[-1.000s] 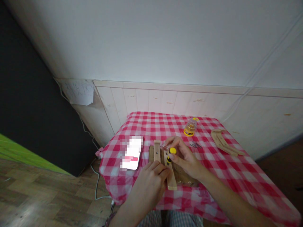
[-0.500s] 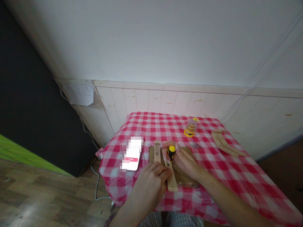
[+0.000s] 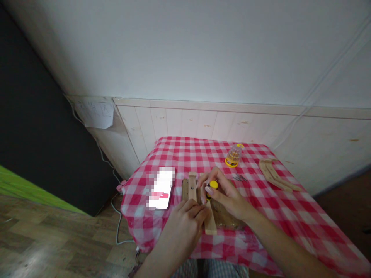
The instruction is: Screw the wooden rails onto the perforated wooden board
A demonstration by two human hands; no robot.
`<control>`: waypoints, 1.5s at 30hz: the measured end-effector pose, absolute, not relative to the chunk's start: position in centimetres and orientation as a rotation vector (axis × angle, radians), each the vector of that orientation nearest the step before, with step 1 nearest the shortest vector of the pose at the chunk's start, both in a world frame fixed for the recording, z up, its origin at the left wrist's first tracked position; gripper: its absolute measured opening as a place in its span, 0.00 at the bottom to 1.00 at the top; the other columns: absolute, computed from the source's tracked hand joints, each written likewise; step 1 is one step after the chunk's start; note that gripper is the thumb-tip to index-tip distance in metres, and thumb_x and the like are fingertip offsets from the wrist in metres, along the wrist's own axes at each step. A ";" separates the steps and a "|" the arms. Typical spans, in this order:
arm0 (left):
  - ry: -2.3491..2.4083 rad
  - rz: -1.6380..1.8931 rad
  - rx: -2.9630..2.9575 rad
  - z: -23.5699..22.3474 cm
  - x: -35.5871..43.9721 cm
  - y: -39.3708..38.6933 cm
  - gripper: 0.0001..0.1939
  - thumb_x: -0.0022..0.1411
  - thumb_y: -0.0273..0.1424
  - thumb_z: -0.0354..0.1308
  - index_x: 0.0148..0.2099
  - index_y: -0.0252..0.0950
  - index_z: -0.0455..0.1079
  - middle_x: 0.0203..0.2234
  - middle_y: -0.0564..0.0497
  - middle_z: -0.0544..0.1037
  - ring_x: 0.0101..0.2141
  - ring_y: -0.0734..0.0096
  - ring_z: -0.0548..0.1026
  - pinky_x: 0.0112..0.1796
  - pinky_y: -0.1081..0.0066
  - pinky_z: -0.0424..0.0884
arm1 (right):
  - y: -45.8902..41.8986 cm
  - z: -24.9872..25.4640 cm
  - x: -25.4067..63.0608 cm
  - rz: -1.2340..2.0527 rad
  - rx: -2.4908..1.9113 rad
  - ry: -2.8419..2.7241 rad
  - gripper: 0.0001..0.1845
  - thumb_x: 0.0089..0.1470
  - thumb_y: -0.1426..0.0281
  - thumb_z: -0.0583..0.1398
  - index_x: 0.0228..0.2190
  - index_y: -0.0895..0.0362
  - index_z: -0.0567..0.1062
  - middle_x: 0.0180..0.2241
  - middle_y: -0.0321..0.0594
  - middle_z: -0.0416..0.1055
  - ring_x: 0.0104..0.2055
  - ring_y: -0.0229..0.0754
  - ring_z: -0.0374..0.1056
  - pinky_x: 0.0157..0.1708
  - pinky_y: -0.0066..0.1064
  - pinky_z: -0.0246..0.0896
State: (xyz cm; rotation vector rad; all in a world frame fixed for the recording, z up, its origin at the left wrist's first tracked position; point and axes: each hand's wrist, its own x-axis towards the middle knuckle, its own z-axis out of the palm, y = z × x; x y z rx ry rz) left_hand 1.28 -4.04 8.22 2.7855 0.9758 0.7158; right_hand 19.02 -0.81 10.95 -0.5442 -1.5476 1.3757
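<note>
My right hand (image 3: 226,195) is shut on a screwdriver with a yellow and black handle (image 3: 212,188), its fingertips around the handle. The tip is hidden by my fingers, above a light wooden strip (image 3: 210,222). That strip lies across a darker wooden board (image 3: 224,214), beside a second upright-lying strip (image 3: 192,187) with a screw head in it. My left hand (image 3: 184,226) rests curled over the near strip and holds it down.
A pixelated phone (image 3: 161,188) lies left of the board on a red-and-white checked tablecloth (image 3: 185,154). Behind stand a clear jar with a yellow base (image 3: 233,156) and several loose screws (image 3: 240,178). Curved wooden pieces (image 3: 275,175) lie at right, against a panelled wall.
My right hand has shifted its grip around the screwdriver handle, which now leans slightly differently. My left hand and the wooden pieces stay in nearly the same place.
</note>
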 end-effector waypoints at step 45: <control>1.358 0.981 2.613 7.3 1.2 -5.5 0.27 0.51 0.14 0.63 0.48 0.48 0.80 0.34 0.51 0.70 0.36 0.62 0.68 0.34 0.66 0.66 | -0.8 10.6 19.3 1.323 -0.507 -1.688 0.22 0.68 0.51 0.50 0.35 0.51 0.76 0.38 0.41 0.67 0.45 0.45 0.64 0.51 0.42 0.59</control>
